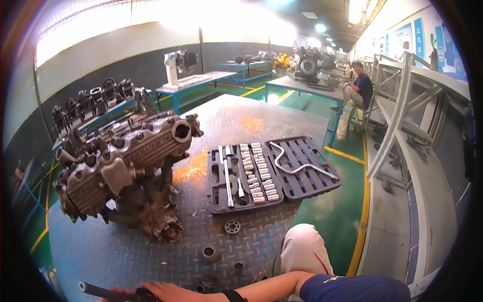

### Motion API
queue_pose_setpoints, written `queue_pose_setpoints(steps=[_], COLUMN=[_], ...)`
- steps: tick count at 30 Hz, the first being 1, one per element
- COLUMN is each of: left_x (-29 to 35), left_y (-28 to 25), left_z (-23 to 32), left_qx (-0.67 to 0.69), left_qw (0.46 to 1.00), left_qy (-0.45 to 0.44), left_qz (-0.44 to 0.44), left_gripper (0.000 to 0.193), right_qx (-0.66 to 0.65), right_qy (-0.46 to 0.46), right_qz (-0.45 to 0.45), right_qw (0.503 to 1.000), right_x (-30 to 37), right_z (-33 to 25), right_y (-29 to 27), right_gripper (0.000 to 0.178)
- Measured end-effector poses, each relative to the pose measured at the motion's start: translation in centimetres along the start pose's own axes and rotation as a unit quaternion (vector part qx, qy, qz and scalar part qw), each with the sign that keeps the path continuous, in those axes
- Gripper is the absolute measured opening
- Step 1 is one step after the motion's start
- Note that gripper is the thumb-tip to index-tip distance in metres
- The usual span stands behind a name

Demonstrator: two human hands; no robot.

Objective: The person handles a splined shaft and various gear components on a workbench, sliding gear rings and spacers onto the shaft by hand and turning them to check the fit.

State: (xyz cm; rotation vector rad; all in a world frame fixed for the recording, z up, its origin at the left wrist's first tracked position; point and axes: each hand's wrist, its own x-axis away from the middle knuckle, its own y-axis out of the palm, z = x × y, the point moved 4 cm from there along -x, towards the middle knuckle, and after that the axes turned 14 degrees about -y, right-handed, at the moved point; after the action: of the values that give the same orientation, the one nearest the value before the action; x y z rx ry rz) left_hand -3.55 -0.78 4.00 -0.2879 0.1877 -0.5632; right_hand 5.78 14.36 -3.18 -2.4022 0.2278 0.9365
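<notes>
Right hand (170, 291) at the near left edge of a metal table (282, 121), laid against a dark shaft (103, 292) and its toothed dark gear (146, 294); the lower border cuts off the fingers, so whether they are spread or pinching the shaft cannot be told. The shaft lies at the near left, its hollow end pointing left. A strip of skin shows beside it; whether this is the left hand, and in what state, cannot be told. Right of and beyond the hand, loose on the tread-patterned top, are a small ring (235, 267), a toothed gear wheel (216, 257) and, farther off, a bearing ring (227, 227). A large engine (115, 171) occupies the left side. Right of it lies an open black tool case (216, 206), with rows of silver sockets (246, 156) in its left half and a bent metal bar (322, 172) across its right half. At far right, a person (361, 89) sits beside another table (307, 88).
</notes>
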Motion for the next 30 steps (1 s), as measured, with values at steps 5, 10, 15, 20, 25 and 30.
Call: queue_pose_setpoints(steps=[5, 10, 15, 20, 25, 30], left_x=[-0.2, -0.8, 0.1, 1.7, 0.9, 1.1], left_y=[0.8, 1.6, 2.3, 1.3, -0.8, -0.9], left_z=[0.3, 2.0, 3.6, 2.4, 3.8, 3.0], left_qx=[-0.046, -0.024, -0.054, -0.048, -0.013, -0.002], left_qw=[0.998, 0.999, 0.998, 0.995, 0.999, 0.999], left_qy=[-0.023, -0.022, -0.04, -0.073, -0.05, -0.004], left_qz=[0.024, 0.024, 0.013, -0.043, 0.011, -0.054], left_gripper=[0.03, 0.031, 0.022, 0.023, 0.028, 0.034], right_qx=[-0.02, -0.025, -0.017, -0.076, -0.081, -0.072], right_qy=[0.036, 0.034, 0.062, 0.073, 0.025, 0.038], right_qz=[-0.015, -0.001, 0.026, -0.001, -0.007, -0.01], right_qw=[0.999, 0.999, 0.998, 0.994, 0.996, 0.997], right_x=[0.5, 0.0, 1.3, 2.3, -1.2, -1.6], right_z=[0.5, 0.5, 0.1, -1.1, -0.5, -1.2], right_y=[0.6, -0.8, -0.5, 1.4, 1.4, 0.4], right_gripper=[0.076, 0.08, 0.085, 0.082, 0.079, 0.076])
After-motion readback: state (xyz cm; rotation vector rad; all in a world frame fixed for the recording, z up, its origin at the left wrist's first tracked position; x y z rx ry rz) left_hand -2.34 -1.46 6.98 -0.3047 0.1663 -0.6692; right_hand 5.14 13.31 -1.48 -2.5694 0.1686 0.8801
